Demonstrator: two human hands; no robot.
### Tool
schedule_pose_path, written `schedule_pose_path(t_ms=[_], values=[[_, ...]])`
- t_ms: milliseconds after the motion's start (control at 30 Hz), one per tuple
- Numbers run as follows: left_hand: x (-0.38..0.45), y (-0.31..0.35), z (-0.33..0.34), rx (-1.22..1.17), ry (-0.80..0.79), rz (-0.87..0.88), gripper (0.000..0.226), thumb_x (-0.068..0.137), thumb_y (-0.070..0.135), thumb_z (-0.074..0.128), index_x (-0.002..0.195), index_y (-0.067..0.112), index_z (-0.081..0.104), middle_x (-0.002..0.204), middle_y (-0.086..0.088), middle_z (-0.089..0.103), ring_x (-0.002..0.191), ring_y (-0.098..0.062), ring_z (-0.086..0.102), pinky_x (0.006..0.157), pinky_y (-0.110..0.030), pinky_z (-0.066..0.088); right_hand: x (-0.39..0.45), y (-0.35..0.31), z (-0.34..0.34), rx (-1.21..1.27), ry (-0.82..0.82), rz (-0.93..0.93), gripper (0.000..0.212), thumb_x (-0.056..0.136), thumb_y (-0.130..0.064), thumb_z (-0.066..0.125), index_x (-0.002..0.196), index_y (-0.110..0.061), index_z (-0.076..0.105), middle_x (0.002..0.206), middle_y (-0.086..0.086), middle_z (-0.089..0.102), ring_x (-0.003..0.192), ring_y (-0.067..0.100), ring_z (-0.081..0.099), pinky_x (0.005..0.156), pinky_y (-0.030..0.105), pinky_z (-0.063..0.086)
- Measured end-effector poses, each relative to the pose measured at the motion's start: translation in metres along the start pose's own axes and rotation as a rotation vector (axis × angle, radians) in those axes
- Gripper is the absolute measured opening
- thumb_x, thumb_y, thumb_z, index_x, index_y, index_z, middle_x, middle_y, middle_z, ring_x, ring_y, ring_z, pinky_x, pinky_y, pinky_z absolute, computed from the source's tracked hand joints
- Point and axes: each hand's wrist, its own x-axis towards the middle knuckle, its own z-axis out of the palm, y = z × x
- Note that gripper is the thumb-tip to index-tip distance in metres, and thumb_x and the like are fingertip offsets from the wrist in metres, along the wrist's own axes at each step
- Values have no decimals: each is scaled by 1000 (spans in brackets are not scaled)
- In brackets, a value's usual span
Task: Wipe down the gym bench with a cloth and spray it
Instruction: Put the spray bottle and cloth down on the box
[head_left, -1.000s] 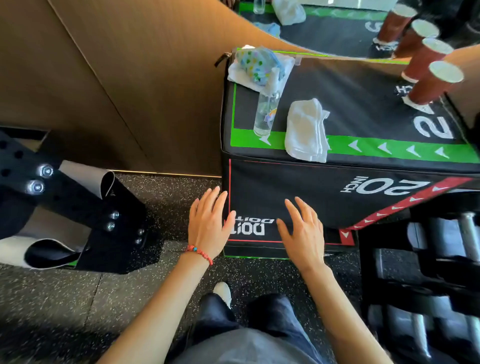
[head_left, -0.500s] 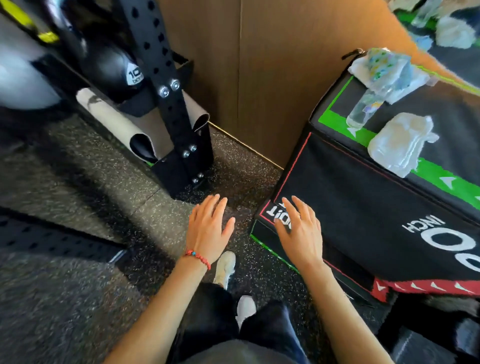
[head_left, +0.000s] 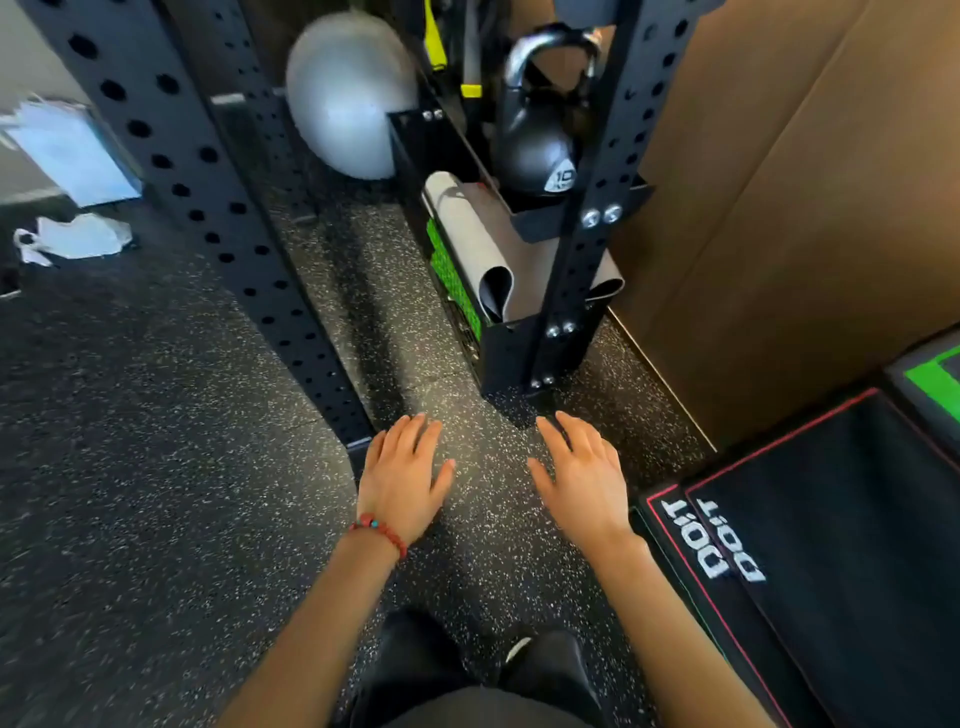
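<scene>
Head view has swung left: cloth and spray, on the plyo box (head_left: 831, 545) a second ago, are now out of frame. Left hand (head_left: 402, 480) and right hand (head_left: 579, 480) hover released, holding nothing; wiping hasn't begun.

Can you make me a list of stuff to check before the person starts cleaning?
1. Left hand free, fingers straight: ok.
2. Right hand free, fingers straight: ok.
3. Cloth and spray bottle in sight: not ok, neither shows.
4. Gym bench in sight: not ok, only the black padded box with red edging and the black perforated steel rack show.
5. Speckled black rubber floor ahead free of obstacles: cannot tell, white crumpled litter lies far left.
</scene>
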Motion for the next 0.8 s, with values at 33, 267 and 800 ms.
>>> schedule_pose_path(t_ms=[33, 267, 800], values=[[-2, -14, -6, 5, 5, -35, 51, 94, 38, 42, 138, 12, 39, 146, -10, 38, 136, -26, 29, 111, -43, 19, 8, -13, 1, 3, -5, -28, 48, 92, -32, 52, 135, -14, 43, 141, 12, 42, 130, 28, 36, 103, 44, 31], [14, -90, -53, 80, 52, -138, 56, 96, 43, 34, 143, 14, 27, 150, -7, 29, 139, -24, 21, 113, -40, 15, 63, -93, 0, -16, 17, -173, 49, 94, -38, 44, 138, -17, 39, 143, 7, 39, 133, 23, 30, 108, 39, 23], [92, -113, -197, 298, 210, -167, 59, 96, 48, 29, 145, 17, 24, 152, -3, 25, 140, -19, 18, 111, -36, 18, 172, -133, -111, 26, 199, -369, 51, 93, -40, 43, 139, -18, 36, 142, 4, 38, 132, 19, 30, 106, 35, 22]])
